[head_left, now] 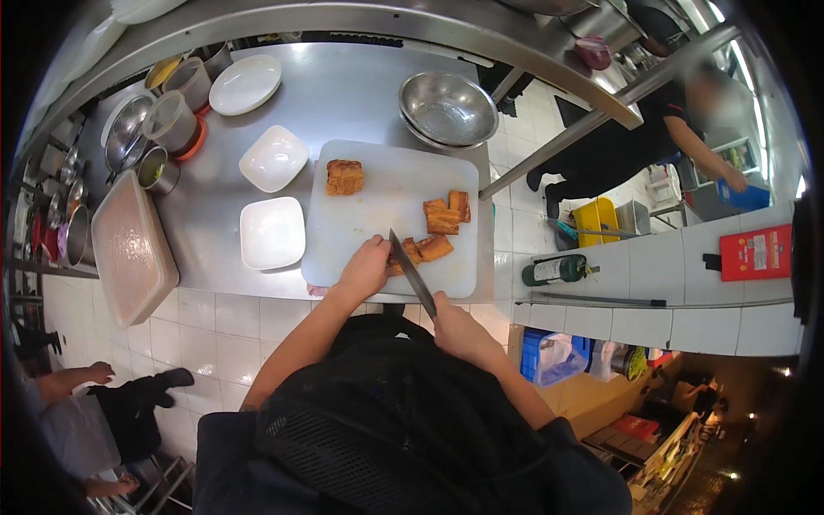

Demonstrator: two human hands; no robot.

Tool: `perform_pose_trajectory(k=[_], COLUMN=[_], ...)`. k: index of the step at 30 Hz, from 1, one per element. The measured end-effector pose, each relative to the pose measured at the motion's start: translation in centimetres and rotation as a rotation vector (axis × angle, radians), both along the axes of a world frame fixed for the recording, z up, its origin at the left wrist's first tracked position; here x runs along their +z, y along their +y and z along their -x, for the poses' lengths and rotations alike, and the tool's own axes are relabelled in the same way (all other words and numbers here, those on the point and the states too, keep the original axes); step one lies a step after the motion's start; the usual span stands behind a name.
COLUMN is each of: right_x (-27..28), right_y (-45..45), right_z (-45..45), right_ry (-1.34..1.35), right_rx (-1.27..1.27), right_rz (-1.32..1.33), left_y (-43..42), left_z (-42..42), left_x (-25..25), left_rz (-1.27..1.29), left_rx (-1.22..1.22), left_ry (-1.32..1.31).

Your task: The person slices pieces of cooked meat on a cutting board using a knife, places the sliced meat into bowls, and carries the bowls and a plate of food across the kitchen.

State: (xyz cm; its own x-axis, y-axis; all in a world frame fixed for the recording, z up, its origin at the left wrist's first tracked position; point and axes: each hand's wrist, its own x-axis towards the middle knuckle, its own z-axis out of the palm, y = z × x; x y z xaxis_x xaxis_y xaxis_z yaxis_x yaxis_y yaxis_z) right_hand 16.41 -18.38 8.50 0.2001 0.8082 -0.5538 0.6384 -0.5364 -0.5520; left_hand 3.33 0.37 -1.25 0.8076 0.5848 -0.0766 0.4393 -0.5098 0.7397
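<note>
A white cutting board (343, 232) lies on the steel table in front of me. My right hand (457, 326) is closed round the handle of a knife (414, 276), whose blade points up and left over the board. Beside the blade, my left hand (367, 269) rests with bent fingers against browned food pieces near the board's front edge. Cut pieces (435, 248) lie just right of the blade, and more pieces (442, 218) sit above them. A larger browned block (344, 178) stands at the board's upper left.
Two square white bowls (273, 233) stand left of the board. A steel colander (448, 109) is at the upper right. A lidded tub (133, 249) and containers (171, 122) occupy the left. Overhead runs a steel shelf bar (360, 19). People are at the far right and lower left.
</note>
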Motion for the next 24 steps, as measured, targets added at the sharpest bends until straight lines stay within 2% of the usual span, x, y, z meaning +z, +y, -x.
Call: perform_pose_trajectory(k=[3,5,8,9,11,12,14,16,18,24], right_x=[-5.7,-8.9,-11.3,-9.5,-6.1,-6.0,-5.5,-5.2,-6.7,-11.3], right_y=[2.1,5.4,6.6,6.8,6.8,6.7,6.6,7.8,9.9,15.9], right_z=[1.4,1.5,0.5,0.2,-0.7,-1.2,-1.4,-0.8,0.8,5.1], right_ry=[-0.028,-0.039,-0.086,-0.091,0.288,0.284,0.519,0.575,0.876,0.972], right_rx=[-0.041,-0.165,-0.141,-0.154,-0.312,-0.302,-0.477,-0.54,-0.809,-1.04], right_rz=[-0.13,-0.255,-0.463,-0.478,-0.195,-0.204,-0.286,-0.318,-0.469,-0.401], left_y=[0.0,0.4,0.3,0.4,0.4,0.3,0.4,1.4,1.9,2.4], left_z=[-0.2,-0.3,-0.1,0.0,0.5,1.0,2.7,4.8,6.8,11.4], left_x=[-0.1,-0.5,-0.6,-0.8,-1.2,-1.0,-0.4,0.5,0.8,0.5], left_rz=[-0.027,0.015,-0.01,-0.025,0.02,0.011,0.145,0.183,0.231,0.201], left_rx=[0.008,0.026,-0.007,-0.02,-0.01,-0.002,0.099,0.094,0.234,0.338], left_ry=[0.028,0.039,-0.002,-0.005,-0.045,-0.051,-0.171,-0.129,-0.129,-0.217])
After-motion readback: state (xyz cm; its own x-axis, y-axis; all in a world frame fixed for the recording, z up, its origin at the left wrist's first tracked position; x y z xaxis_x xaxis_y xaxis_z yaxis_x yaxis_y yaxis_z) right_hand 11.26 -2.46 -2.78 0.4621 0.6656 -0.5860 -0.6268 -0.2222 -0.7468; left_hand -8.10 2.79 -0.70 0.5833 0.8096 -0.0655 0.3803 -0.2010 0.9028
